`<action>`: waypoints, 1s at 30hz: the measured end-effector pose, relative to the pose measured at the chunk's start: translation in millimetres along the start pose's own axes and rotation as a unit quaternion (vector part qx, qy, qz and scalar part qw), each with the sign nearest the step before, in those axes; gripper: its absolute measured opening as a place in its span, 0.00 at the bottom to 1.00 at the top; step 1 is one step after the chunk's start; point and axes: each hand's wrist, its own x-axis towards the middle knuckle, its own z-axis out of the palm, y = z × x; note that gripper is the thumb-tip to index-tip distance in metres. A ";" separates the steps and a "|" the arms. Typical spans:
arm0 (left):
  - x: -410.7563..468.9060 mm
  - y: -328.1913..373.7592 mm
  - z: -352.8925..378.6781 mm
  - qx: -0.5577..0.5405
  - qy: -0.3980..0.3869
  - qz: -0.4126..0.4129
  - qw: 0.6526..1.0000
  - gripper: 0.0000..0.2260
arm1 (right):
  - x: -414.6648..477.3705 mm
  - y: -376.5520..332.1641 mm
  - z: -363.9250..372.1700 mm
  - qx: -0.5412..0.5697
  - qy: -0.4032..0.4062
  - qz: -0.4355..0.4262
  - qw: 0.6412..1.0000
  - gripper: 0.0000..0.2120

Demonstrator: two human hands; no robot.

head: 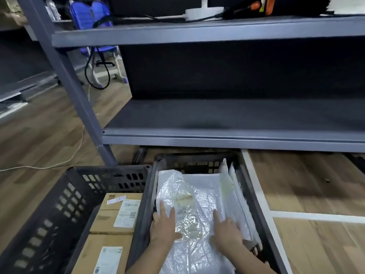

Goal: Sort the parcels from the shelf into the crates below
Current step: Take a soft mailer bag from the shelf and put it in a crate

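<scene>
A white plastic mailer parcel [195, 196] with a shiny label lies flat on top in the right black crate [256, 204]. My left hand [164, 224] presses on its left side with straight fingers. My right hand [227, 228] presses on its right side, fingers also flat. More white mailers [235, 194] stand on edge against that crate's right wall. The left black crate [65, 198] holds cardboard boxes [116, 214] with white labels. The grey shelf [227, 133] above the crates has a bare lower board.
A grey shelf post [75, 91] stands left of the crates. On the top shelf lie a black cable, a white stand [203, 11] and an orange-black tool [256, 6]. A blue chair [92, 18] is behind. Wooden floor with a white line [260, 194] lies to the right.
</scene>
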 end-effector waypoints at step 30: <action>108.8 8.9 79.4 0.024 -0.109 0.122 0.986 0.50 | 112.9 -3.6 49.3 -0.311 -0.014 -0.087 0.946 0.37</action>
